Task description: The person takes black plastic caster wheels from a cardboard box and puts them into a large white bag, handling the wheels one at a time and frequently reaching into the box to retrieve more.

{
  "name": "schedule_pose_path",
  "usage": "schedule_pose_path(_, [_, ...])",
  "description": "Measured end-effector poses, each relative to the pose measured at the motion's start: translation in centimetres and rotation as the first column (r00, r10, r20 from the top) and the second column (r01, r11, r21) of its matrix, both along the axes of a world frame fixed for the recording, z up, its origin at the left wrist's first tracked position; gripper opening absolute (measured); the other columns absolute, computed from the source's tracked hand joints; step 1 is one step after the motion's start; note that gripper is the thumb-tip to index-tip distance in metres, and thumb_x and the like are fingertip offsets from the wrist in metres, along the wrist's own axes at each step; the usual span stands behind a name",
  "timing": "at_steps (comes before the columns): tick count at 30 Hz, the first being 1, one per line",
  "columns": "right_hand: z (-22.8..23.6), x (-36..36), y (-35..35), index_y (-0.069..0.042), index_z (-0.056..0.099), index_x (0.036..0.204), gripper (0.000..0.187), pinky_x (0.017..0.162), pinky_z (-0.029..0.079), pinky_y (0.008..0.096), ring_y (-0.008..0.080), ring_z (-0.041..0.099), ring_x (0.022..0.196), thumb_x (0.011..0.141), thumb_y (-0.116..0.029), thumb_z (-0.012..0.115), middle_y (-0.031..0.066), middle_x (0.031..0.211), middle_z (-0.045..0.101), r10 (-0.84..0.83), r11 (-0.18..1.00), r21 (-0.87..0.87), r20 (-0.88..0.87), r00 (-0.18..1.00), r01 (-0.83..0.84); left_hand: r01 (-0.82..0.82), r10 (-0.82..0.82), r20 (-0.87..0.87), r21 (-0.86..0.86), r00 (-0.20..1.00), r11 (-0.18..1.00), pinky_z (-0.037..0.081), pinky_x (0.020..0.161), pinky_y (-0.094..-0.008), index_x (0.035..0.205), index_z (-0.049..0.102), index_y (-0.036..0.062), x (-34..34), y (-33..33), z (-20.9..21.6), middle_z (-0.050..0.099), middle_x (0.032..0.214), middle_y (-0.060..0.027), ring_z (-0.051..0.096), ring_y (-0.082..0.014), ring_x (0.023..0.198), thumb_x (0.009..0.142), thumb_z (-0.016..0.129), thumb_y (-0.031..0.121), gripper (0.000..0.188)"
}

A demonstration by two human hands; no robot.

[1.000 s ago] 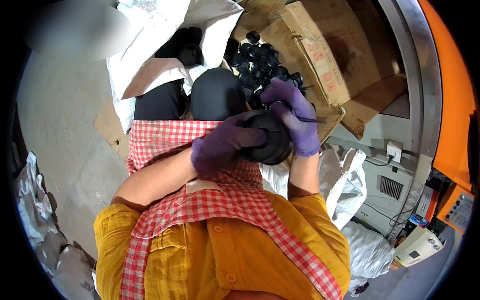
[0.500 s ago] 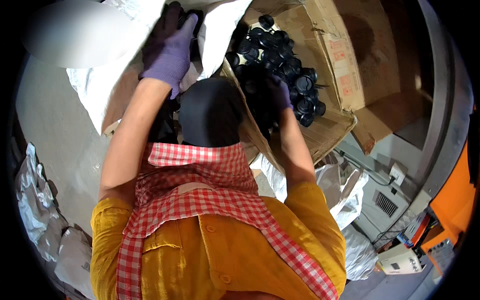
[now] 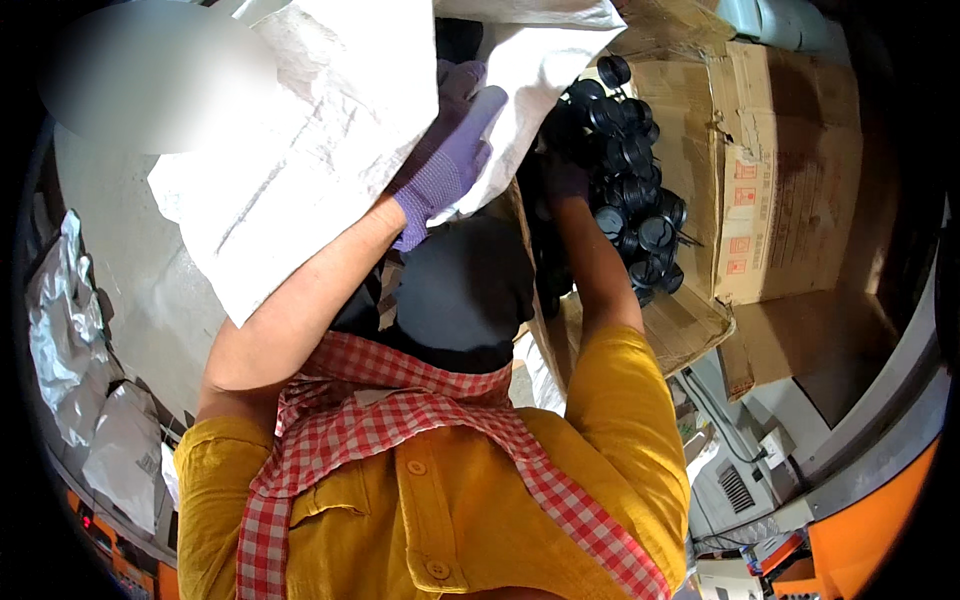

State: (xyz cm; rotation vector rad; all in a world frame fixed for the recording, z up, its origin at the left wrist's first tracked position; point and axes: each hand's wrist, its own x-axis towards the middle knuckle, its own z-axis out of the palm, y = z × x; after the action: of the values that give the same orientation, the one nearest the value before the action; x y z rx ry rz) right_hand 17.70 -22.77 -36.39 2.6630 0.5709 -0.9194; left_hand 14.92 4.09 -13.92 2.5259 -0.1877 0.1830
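Observation:
My left hand point(image 3: 448, 158), in a purple knitted glove, reaches into the mouth of a white woven sack point(image 3: 330, 110). Its thumb stands out and its fingers stretch inward, partly in shadow, with nothing seen in their grip. Dark pieces point(image 3: 460, 40) show just past the fingertips. To the right, a pile of round black plastic caps point(image 3: 630, 190) lies in an open cardboard box point(image 3: 690, 120). Pushed into the shaded left side of that pile is my right hand point(image 3: 568, 180), also gloved in purple; the caps and shadow hide its fingers.
The box's flap point(image 3: 800, 190) folds out to the right. Beyond it sits a grey machine housing point(image 3: 725, 490) with a vent and a plugged cable. Silvery plastic bags point(image 3: 65, 330) lie at the far left. My black-clad knee point(image 3: 465, 295) is between sack and box.
The whole view has shifted, so sack, box and hands appear farther right. The sack's white cloth now covers more of the area around my left forearm. My right hand sits deeper in shadow.

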Motion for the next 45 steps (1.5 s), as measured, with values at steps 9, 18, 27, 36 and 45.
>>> schedule_pose_path(9, [8.3, -0.4, -4.1, -0.01, 0.053, 0.107, 0.029, 0.07, 0.052, 0.0429, 0.0317, 0.061, 0.09, 0.081, -0.02, 0.059, 0.016, 0.108, 0.056, -0.294, 0.953, 0.121, 0.135, 0.946, 0.279, -0.022, 0.016, -0.021, -0.334, 1.0, 0.942, 0.043, 0.094, -0.0354, 0.12, 0.052, 0.0088, -0.8, -0.4, -1.3, 0.047, 0.123, -0.0136, 0.047, -0.0297, 0.115, 0.077, 0.066, 0.011, 0.045])
schedule_pose_path(18, [29.0, -12.1, 2.1, 0.001, 0.053, 0.104, 0.032, 0.077, 0.044, 0.0356, 0.0334, 0.054, 0.085, 0.078, -0.011, 0.068, 0.0183, 0.096, 0.056, -0.659, 0.498, 0.867, 0.363, 0.659, 0.021, 0.084, -0.285, -0.086, -0.841, 0.955, 0.535, 0.046, 0.082, -0.0264, 0.112, 0.056, -0.0006, -3.6, -2.7, 6.8, 0.061, 0.097, -0.0052, 0.056, -0.0106, 0.092, 0.089, 0.06, 0.021, 0.031])
schedule_pose_path(27, [34.5, -19.7, 1.6, 0.004, 0.053, 0.106, 0.026, 0.084, 0.045, 0.0343, 0.0209, 0.055, 0.101, 0.082, -0.006, 0.053, 0.0125, 0.108, 0.057, -0.561, 0.266, 0.934, 0.351, 0.749, -0.238, -0.125, -0.385, -0.262, -0.93, 0.885, 0.346, 0.045, 0.087, -0.0281, 0.119, 0.053, 0.0027, -12.2, -3.1, 7.9, 0.06, 0.106, -0.0101, 0.056, -0.015, 0.097, 0.072, 0.053, -0.001, 0.047])
schedule_pose_path(36, [38.2, -20.3, 3.9, -0.005, 0.059, 0.094, 0.033, 0.09, 0.04, 0.0453, 0.0327, 0.053, 0.104, 0.063, -0.01, 0.067, 0.0134, 0.106, 0.059, 0.214, 0.686, 0.54, 0.49, 0.845, -0.487, 0.063, -0.639, -0.33, -0.857, 0.695, 0.511, 0.045, 0.088, -0.0306, 0.115, 0.056, 0.0057, -17.7, -1.4, 9.1, 0.061, 0.108, -0.0138, 0.058, -0.0204, 0.1, 0.07, 0.057, 0.0, 0.045])
schedule_pose_path(45, [39.5, -24.0, 5.1, 0.001, 0.06, 0.093, 0.018, 0.07, 0.047, 0.0323, 0.0239, 0.061, 0.081, 0.077, -0.006, 0.061, 0.0124, 0.089, 0.063, -0.201, 0.382, 0.711, -0.56, 0.804, 0.591, 0.86, -0.824, 0.251, -0.197, 0.508, 0.471, 0.049, 0.087, -0.0373, 0.118, 0.054, 0.0117, -17.5, -0.2, 13.6, 0.06, 0.112, -0.0139, 0.06, -0.0298, 0.102, 0.072, 0.063, 0.007, 0.047])
